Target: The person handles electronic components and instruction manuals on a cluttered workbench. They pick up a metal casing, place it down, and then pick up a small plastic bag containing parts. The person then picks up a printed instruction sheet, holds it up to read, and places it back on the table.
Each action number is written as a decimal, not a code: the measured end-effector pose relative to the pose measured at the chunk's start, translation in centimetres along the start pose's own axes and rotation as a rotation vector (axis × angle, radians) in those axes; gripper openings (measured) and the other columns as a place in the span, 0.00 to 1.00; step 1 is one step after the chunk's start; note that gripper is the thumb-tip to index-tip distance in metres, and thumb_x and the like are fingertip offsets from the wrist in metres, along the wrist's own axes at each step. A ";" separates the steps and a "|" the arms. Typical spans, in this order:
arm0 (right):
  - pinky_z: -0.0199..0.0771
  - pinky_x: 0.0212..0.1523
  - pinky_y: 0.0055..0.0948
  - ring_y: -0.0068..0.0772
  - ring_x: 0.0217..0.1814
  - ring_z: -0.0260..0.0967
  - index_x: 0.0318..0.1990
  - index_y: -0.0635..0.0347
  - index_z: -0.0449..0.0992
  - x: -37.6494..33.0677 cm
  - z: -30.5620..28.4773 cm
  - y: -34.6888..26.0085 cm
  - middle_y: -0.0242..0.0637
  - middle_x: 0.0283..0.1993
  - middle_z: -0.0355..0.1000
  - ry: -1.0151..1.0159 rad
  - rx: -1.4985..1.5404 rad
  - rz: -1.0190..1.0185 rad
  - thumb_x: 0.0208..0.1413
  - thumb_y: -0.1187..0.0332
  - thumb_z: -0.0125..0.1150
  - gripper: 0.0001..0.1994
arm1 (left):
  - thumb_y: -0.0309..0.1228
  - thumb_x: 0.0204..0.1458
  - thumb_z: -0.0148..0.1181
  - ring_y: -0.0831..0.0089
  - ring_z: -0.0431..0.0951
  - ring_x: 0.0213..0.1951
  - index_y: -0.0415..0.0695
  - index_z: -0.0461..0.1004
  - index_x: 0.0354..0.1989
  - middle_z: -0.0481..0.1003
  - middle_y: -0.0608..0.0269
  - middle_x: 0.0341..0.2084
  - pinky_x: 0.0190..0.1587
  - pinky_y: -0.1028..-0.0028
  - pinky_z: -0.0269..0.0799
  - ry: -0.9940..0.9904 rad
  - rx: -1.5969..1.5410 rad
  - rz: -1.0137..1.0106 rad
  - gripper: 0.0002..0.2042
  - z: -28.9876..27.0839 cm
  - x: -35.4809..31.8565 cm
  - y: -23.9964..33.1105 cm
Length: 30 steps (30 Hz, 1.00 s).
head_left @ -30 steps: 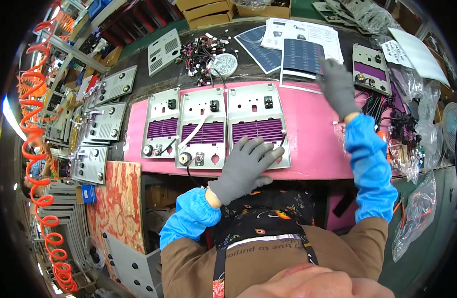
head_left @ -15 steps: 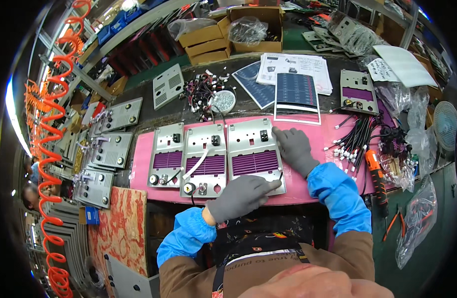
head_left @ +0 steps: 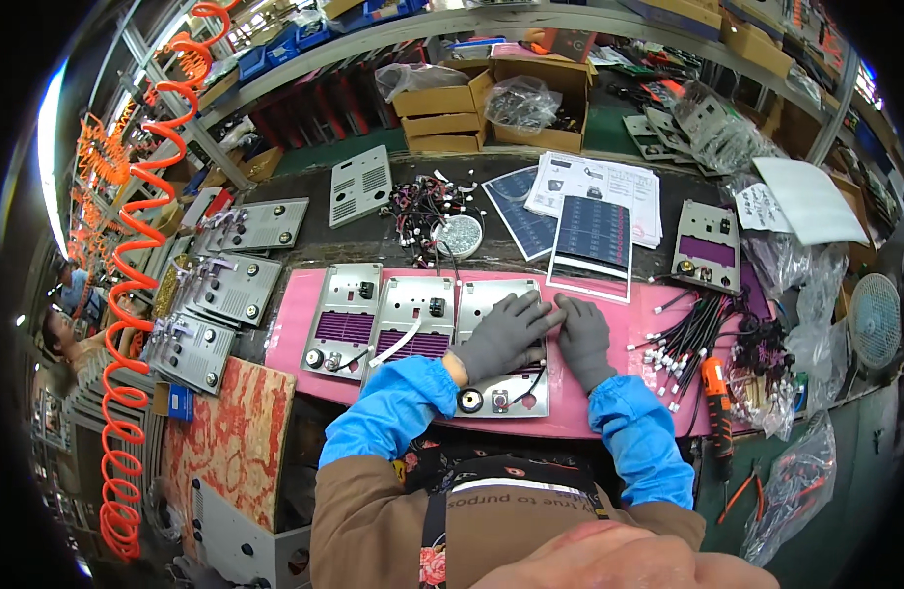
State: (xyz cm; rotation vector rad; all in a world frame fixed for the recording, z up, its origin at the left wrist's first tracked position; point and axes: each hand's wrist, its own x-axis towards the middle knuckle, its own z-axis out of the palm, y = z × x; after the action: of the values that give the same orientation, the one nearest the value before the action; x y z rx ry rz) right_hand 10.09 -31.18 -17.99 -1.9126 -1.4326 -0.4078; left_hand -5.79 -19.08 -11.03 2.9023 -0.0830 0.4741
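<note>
Three grey metal panels with purple slatted vents lie side by side on a pink mat (head_left: 619,417). My left hand (head_left: 506,339), in a grey glove, rests across the rightmost panel (head_left: 491,293) with fingers stretched to the right, covering most of its vent and its black switch. At that panel's right edge is my right hand (head_left: 584,344), gloved too, fingers extended and tips close to the left hand's fingertips. A round black fitting (head_left: 470,401) and a short black lead show below. Beside it are the middle panel (head_left: 403,294), with a white strip (head_left: 398,342) across it, and the left panel (head_left: 336,314).
Black cables with white connectors (head_left: 683,344) and an orange-handled screwdriver (head_left: 716,393) lie at right. Papers (head_left: 589,240), a dish of small parts (head_left: 459,237) and cardboard boxes (head_left: 442,103) stand behind. More panels (head_left: 191,348) are stacked left, near a coiled orange hose (head_left: 128,324).
My left hand has moved up from the rightmost panel's lower edge onto its upper half. My right hand has stayed by the right edge, nearer the left hand. The whole view has shifted slightly.
</note>
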 end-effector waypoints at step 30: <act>0.68 0.41 0.43 0.47 0.37 0.70 0.47 0.57 0.78 2.1 -0.4 -1.1 0.41 0.34 0.74 -0.156 0.302 0.151 0.50 0.78 0.60 0.15 | 0.32 0.61 0.54 0.55 0.66 0.65 0.40 0.75 0.55 0.70 0.48 0.62 0.65 0.64 0.64 0.251 0.827 -0.427 0.16 -21.5 17.3 -53.4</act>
State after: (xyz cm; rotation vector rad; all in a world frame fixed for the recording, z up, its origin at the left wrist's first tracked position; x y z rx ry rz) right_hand 9.80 -29.84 -16.01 -1.8183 -1.3486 0.0305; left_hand 8.61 37.14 4.54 3.4187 0.9635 0.9597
